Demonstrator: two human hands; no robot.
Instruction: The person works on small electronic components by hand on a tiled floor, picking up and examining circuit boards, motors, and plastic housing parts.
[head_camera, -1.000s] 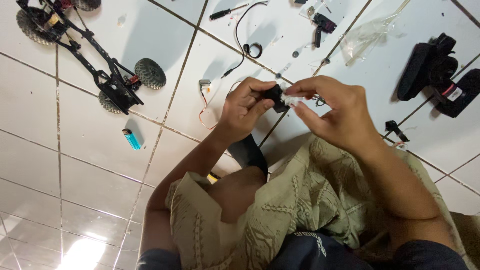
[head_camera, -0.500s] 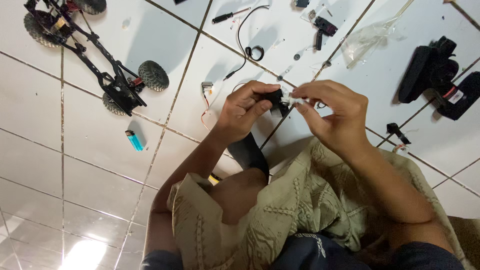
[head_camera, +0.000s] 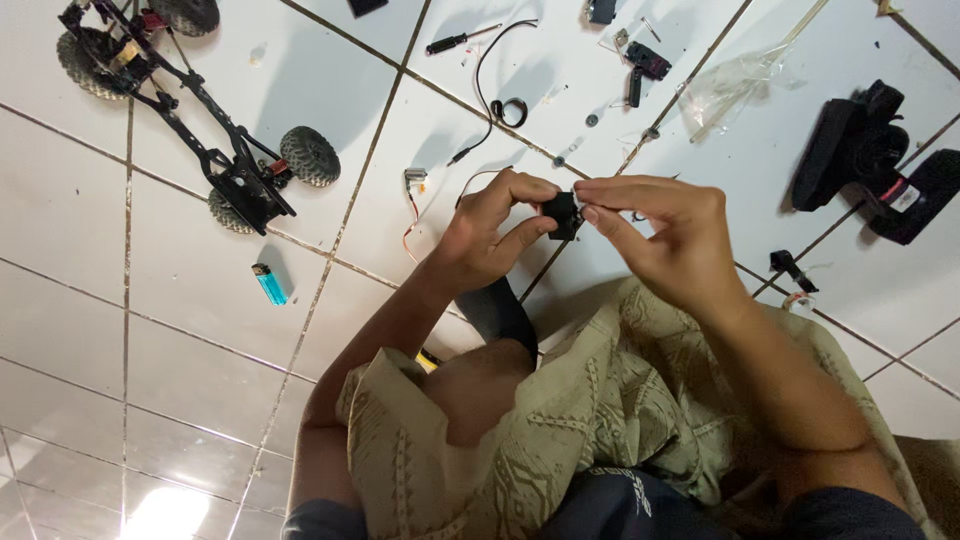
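Both hands meet over the white tiled floor (head_camera: 200, 290), working on a small black servo-like block (head_camera: 563, 213), and the step in hand looks like fitting or fastening a tiny piece to it. The left hand (head_camera: 490, 235) is clenched about the block's left side, thumb under and fingers curled over the top, so the block sits pinched at the fingertips, raised off the tiles. The right hand (head_camera: 665, 240) closes thumb and forefinger in a fine pinch against the block's right face; whether something small lies between those fingertips cannot be told. A thin red and white wire lead (head_camera: 412, 215) hangs to the left of the grip, ending near a small connector on the floor. Further left of the grip lie a blue lighter (head_camera: 269, 284) and a model car chassis (head_camera: 190, 120) with knobbly tyres; beyond the grip are a small screwdriver (head_camera: 455, 41) and a black cable (head_camera: 495, 90); well to the right sits a black radio transmitter (head_camera: 885, 160). The next move would call for a steady left hold while the right fingertips make a small, exact press or twist.
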